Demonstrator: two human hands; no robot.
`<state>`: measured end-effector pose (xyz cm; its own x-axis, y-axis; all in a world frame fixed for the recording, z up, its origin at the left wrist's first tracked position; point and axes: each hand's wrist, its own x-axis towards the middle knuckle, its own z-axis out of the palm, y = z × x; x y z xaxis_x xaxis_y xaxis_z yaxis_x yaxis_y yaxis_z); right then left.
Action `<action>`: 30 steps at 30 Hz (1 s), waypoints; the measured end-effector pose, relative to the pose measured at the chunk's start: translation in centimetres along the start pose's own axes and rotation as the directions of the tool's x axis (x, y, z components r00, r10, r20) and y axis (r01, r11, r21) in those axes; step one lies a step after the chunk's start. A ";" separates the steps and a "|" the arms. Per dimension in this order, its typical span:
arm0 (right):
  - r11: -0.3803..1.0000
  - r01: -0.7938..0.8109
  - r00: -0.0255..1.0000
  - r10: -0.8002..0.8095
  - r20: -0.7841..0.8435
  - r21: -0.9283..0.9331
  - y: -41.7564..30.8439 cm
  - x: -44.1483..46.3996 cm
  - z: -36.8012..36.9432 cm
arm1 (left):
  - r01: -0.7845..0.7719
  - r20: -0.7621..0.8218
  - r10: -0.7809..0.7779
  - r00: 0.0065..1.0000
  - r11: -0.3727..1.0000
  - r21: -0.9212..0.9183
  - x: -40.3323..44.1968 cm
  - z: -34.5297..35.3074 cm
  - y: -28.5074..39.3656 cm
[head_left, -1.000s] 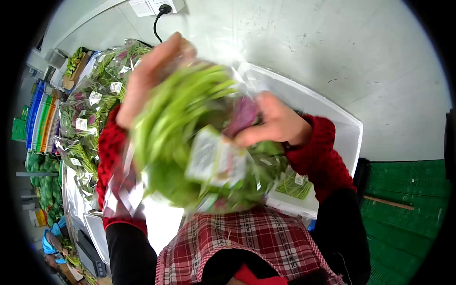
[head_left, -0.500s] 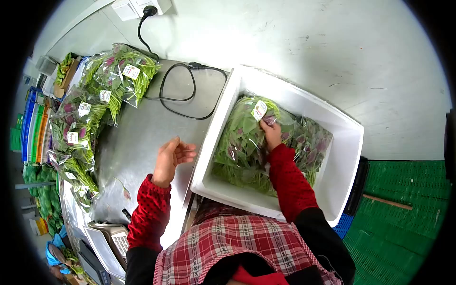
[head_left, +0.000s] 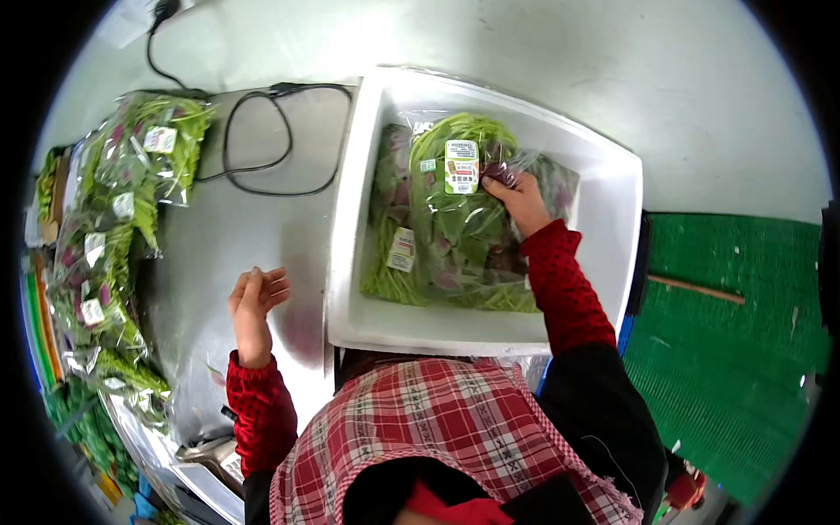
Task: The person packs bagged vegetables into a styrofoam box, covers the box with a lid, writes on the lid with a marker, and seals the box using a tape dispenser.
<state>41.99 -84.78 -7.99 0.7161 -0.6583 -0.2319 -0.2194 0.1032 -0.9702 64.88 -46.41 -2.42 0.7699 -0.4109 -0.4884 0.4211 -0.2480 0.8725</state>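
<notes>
Inside the white foam box (head_left: 346,297) lies a labelled clear bag of leafy greens (head_left: 459,227), its stems toward the top of the view. My right hand (head_left: 518,199) pinches the edge of this bag beside its label. Another bag of greens (head_left: 389,262) lies to its left in the box, and more bagged greens are partly hidden to the right. My left hand (head_left: 256,306) hovers over the metal table (head_left: 197,262), left of the box, with fingers slightly curled but apart, holding nothing.
A row of bagged greens (head_left: 101,254) runs along the table's left side. A black cable (head_left: 289,149) loops behind my left hand. Green slatted flooring (head_left: 709,350) is at the right. A calculator-like device sits partly hidden at the lower left, near a loose sprig.
The bag in my right hand went down into the box and now lies with stems upward in view. My left hand let go of it and moved left. The view has shifted.
</notes>
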 end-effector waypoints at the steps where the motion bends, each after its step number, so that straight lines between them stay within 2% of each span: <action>1: 0.995 0.015 1.000 -0.013 0.018 -0.097 -1.3 -0.9 -1.6 | -0.038 0.007 0.037 0.999 0.999 0.037 0.1 0.4 0.1; 3: 0.930 0.062 0.998 -0.046 0.052 -0.363 -4.9 -2.3 -5.7 | -0.119 0.028 0.118 0.993 0.991 0.056 0.0 1.4 0.3; 4: 0.878 0.079 0.997 -0.073 0.032 -0.472 -6.7 -2.9 -7.6 | -0.112 0.034 0.110 0.993 0.992 0.057 0.0 2.1 0.2; 5: 0.820 0.126 0.992 -0.090 0.092 -0.558 -8.3 -3.3 -10.6 | -0.260 0.039 0.257 0.966 0.952 0.162 -0.4 3.8 0.1; 7: 0.841 0.146 0.987 -0.088 0.134 -0.521 -11.5 -4.5 -13.0 | -0.506 0.122 0.498 0.859 0.786 0.356 -0.7 6.5 0.8; 9: 0.820 0.144 0.987 -0.080 0.138 -0.554 -14.5 -5.6 -13.4 | -0.664 0.241 0.621 0.746 0.665 0.342 -1.3 10.4 2.0; 10: 0.820 0.132 0.988 -0.063 0.142 -0.556 -15.1 -5.8 -13.9 | -0.776 0.341 0.700 0.627 0.520 0.357 -1.3 12.6 2.2; 11: 0.819 0.139 0.987 -0.068 0.146 -0.557 -15.8 -6.1 -13.9 | -0.808 0.452 0.670 0.589 0.480 0.341 -1.4 14.9 2.1; 13: 0.663 0.129 0.988 -0.024 0.152 -0.738 -17.0 -6.5 -13.8 | -0.908 0.643 0.642 0.418 0.262 0.328 -1.5 20.1 0.4; 14: 0.658 0.130 0.988 -0.025 0.151 -0.741 -17.9 -6.2 -13.6 | -0.888 0.782 0.420 0.461 0.215 0.407 -1.4 22.3 -1.1; 15: 0.481 0.194 0.969 0.041 0.243 -0.855 -18.8 -5.7 -13.5 | -0.950 0.826 0.469 0.312 0.165 0.266 -1.2 24.7 -3.9; 16: 0.286 0.270 0.940 0.129 0.316 -0.919 -19.2 -5.2 -13.5 | -0.964 0.913 0.315 0.259 0.136 0.227 -1.1 27.0 -6.2; 17: 0.268 0.358 0.915 0.091 0.394 -0.894 -18.9 -5.0 -13.5 | -0.976 0.968 0.151 0.200 0.116 0.184 -1.2 29.1 -8.3; 18: 0.262 0.357 0.914 0.101 0.394 -0.896 -18.8 -4.9 -13.3 | -0.975 0.967 0.156 0.200 0.126 0.181 -1.4 30.8 -9.8; 19: 0.127 0.502 0.849 0.119 0.515 -0.856 -18.3 -4.9 -13.0 | -0.993 0.978 0.208 0.034 -0.100 0.056 -1.5 32.4 -11.4; 20: -0.005 0.631 0.766 0.159 0.623 -0.775 -18.2 -4.9 -12.5 | -0.944 0.965 0.223 -0.137 -0.324 -0.059 -1.4 33.9 -12.9; 21: 0.012 0.684 0.697 0.281 0.659 -0.729 -18.2 -5.1 -11.8 | -0.914 0.977 0.123 -0.176 -0.389 -0.115 -0.6 35.6 -15.6; 22: -0.006 0.766 0.609 0.328 0.722 -0.643 -18.1 -5.4 -11.4 | -0.917 0.975 0.132 -0.178 -0.382 -0.116 -0.3 36.4 -14.8; 24: -0.029 0.853 0.438 0.583 0.684 -0.521 -16.5 -5.8 -9.9 | -0.978 0.960 -0.281 0.010 -0.205 -0.049 0.2 36.7 -13.5; 25: -0.083 0.850 0.428 0.685 0.590 -0.520 -14.5 -6.4 -9.2 | -0.968 0.975 -0.209 0.080 -0.249 0.026 1.3 36.6 -17.4; 26: -0.085 0.927 0.312 0.714 0.627 -0.365 -11.0 -6.7 -9.0 | -0.927 0.971 -0.222 0.089 -0.374 0.000 1.0 35.2 -17.5; 27: -0.097 0.960 0.242 0.759 0.605 -0.262 -6.3 -6.9 -9.2 | -0.921 0.981 -0.184 0.067 -0.390 -0.010 1.2 34.0 -17.5; 28: -0.127 0.973 0.213 0.822 0.528 -0.195 2.3 -6.9 -10.7 | -0.912 0.988 -0.147 0.047 -0.410 -0.017 1.4 33.1 -17.3; 29: -0.262 0.806 0.460 0.842 0.282 -0.531 12.6 -6.7 -10.5 | -0.905 0.988 -0.146 0.052 -0.425 -0.015 1.3 32.9 -17.0; 30: -0.271 0.803 0.471 0.834 0.287 -0.530 12.4 -5.4 -9.9 | -0.912 0.990 -0.130 0.054 -0.411 -0.004 1.2 32.6 -16.8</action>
<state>28.86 -87.35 -18.10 0.3449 -0.0099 -0.9386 0.2833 -0.9522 0.1141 43.13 -71.36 -18.24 -0.4876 -0.8587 -0.1578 -0.8731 0.4799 0.0865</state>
